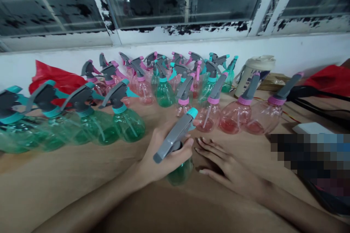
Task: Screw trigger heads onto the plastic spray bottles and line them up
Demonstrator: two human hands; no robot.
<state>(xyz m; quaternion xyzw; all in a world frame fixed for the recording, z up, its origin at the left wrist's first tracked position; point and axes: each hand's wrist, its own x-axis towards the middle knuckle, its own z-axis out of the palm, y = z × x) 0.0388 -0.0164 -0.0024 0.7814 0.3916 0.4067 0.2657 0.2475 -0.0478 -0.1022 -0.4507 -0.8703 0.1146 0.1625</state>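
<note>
My left hand [166,149] is wrapped round the neck of a green spray bottle [180,173] with a grey and turquoise trigger head. The bottle is in front of me, its nozzle pointing away and to the right. My right hand [221,160] lies low over the table just right of it, fingers stretched out and holding nothing. Several green spray bottles [128,125] stand in a row to the left. Pink spray bottles [235,116] form a row beyond my right hand.
More pink and green spray bottles [164,93] crowd the back of the wooden table [109,174] by the window wall. Red plastic bags [58,78] lie at both sides. A pale printed cup or bag [254,72], black cables [314,98] and a white box [311,129] are on the right.
</note>
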